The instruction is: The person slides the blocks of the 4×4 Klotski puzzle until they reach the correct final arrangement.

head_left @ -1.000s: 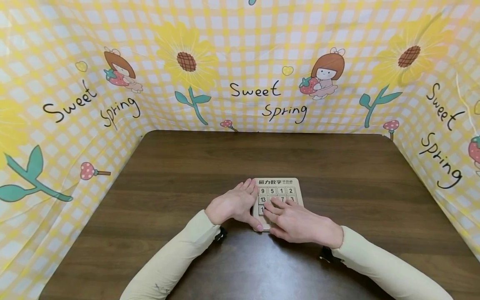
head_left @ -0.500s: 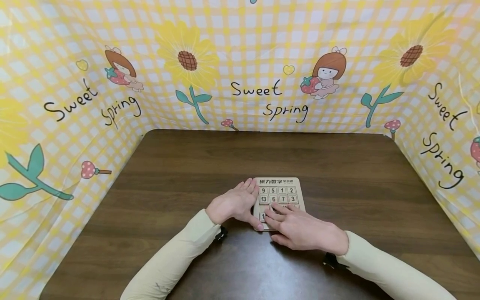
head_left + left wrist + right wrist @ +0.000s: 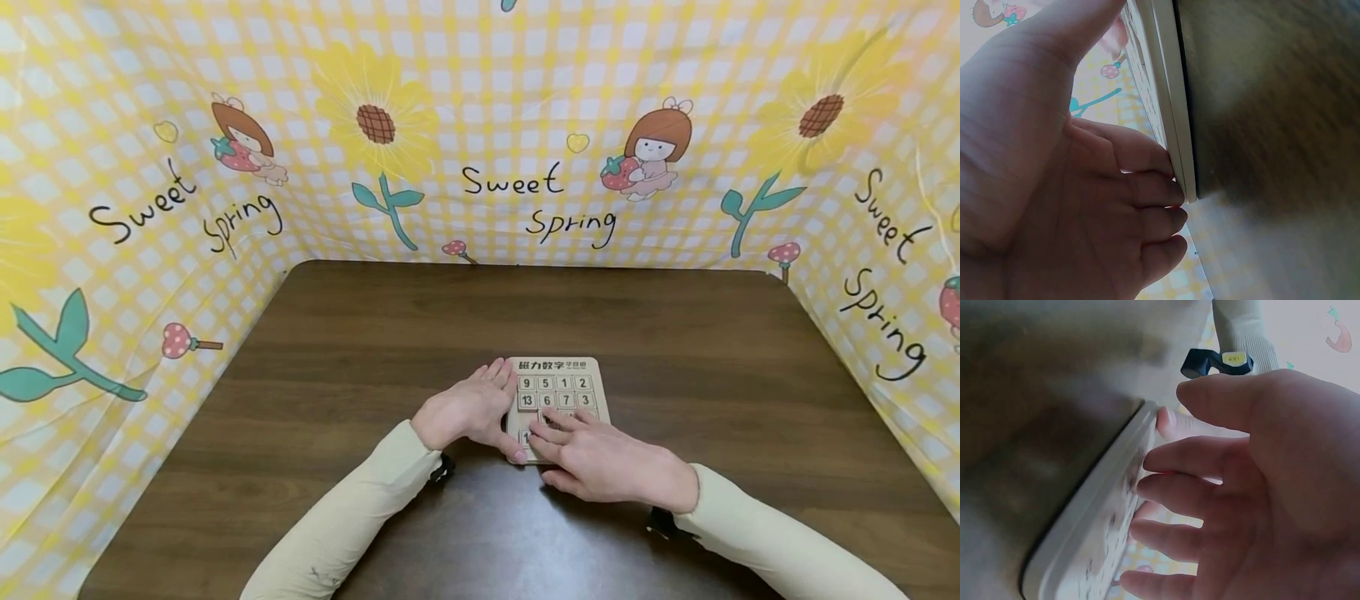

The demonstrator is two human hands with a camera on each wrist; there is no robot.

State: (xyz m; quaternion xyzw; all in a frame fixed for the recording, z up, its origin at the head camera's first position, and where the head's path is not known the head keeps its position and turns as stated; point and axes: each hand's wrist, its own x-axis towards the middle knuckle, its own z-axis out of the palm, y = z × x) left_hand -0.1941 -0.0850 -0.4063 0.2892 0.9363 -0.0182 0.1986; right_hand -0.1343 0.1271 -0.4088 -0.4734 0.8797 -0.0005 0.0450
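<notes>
A pale wooden number slide puzzle [image 3: 595,392] lies flat on the brown table. Its top row reads 9, 5, 1, 2, and below come 13, 6, 7, 3. My left hand [image 3: 468,408] rests against the left edge, thumb at the near left corner; the left wrist view has the fingertips at the board's side [image 3: 1179,137]. The fingertips of my right hand [image 3: 592,454] touch the lower tiles and hide most of them. A partly covered tile [image 3: 525,437] starting with 1 sits at the bottom left. Above it, the third row's leftmost slot has no tile.
The dark wood-grain table [image 3: 375,333] extends around the puzzle on all sides. A yellow checked cloth [image 3: 480,100] printed with flowers and "Sweet Spring" hangs behind it and at both sides. A black wrist device [image 3: 1216,362] shows on the left forearm.
The leftmost third-row tile has slid down to the bottom row, leaving a gap under 13. My right hand has shifted slightly towards me and right. The left hand has stayed in place.
</notes>
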